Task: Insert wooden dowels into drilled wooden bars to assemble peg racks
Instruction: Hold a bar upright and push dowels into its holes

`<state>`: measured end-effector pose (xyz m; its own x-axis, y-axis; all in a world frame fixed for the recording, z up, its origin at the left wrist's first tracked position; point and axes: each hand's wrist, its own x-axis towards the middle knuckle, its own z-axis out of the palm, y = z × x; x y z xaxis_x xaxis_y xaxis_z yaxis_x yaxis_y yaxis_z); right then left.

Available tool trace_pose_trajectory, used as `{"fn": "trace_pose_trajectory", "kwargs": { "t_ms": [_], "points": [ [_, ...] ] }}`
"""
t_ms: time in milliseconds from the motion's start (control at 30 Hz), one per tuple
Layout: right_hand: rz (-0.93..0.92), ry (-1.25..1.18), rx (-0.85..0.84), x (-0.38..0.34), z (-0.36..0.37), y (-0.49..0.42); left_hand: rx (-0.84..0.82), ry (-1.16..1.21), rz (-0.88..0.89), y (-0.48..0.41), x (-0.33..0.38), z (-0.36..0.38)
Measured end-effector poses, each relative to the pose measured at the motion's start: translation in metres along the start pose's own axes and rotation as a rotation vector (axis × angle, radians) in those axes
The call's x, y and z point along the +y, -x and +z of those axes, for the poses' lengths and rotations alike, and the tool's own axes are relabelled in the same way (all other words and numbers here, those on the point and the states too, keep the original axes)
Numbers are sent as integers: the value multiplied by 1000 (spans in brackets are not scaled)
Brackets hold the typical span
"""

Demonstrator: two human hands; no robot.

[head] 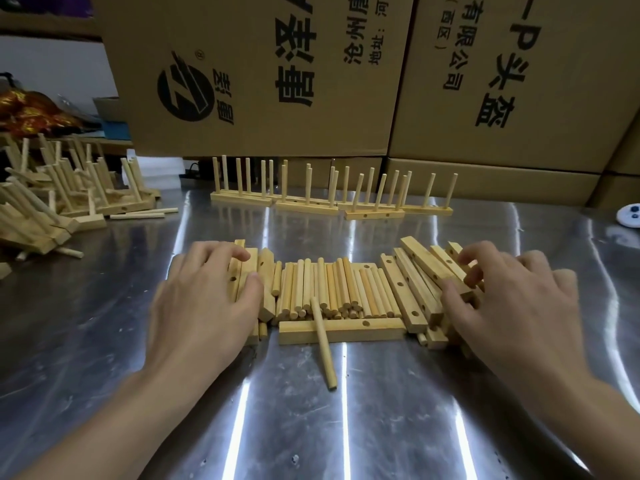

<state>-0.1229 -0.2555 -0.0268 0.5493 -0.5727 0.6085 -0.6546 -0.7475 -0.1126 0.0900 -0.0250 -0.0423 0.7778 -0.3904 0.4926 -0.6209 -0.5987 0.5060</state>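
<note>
Wooden dowels (pixel 332 289), pale and round, lay heaped on the table (pixel 381 410), flanked by drilled bars (pixel 405 301). The left hand (pixel 204 299) gripped the left stack (pixel 247 271); the right hand (pixel 512 306) pinched a tilted bar (pixel 433 263) on the right.

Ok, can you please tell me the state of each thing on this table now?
left hand: grips the bars on the left.
right hand: pinches one of the bars on the right.
loose dowels: lying flat in a pile, not inserted.
single dowel: lying across the front bar, not inserted.
front bar: flat, visible hole empty.
back racks: upright, dowels inserted.
left heap of racks: tipped over, piled.
</note>
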Motion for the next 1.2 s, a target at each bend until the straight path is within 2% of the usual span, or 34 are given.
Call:
{"fn": "trace_pose_trajectory", "kwargs": {
  "t_ms": [133, 267, 400, 467, 567, 767, 867, 1000, 1133, 1200],
  "points": [
    [-3, -26, 2, 0, -4, 1, 72, 76, 41, 2, 4, -2],
    [-39, -200, 182, -6, -12, 2, 184, 214, 161, 6, 12, -5],
    [-192, -399, 344, -23, -16, 12, 140, 439, 294, 19, 33, -10],
    [-330, -467, 400, -32, -16, 21, 47, 580, 264, 29, 44, -9],
    [-493, -568, 393, -43, -14, 31, -67, 713, 189, 40, 56, -6],
    [-586, -585, 431, -48, -12, 35, -164, 1006, -109, 38, 60, -4],
    [-660, -551, 412, -46, -9, 36, -241, 1161, -213, 35, 62, -7],
    [-749, -547, 286, -48, -7, 41, -298, 1238, -266, 35, 61, -8],
    [-667, -701, 91, -51, -14, 41, -266, 1298, -327, 32, 57, -6],
    [-657, -684, -41, -51, -17, 40, -241, 1305, -385, 30, 56, -7]
  ]
}}
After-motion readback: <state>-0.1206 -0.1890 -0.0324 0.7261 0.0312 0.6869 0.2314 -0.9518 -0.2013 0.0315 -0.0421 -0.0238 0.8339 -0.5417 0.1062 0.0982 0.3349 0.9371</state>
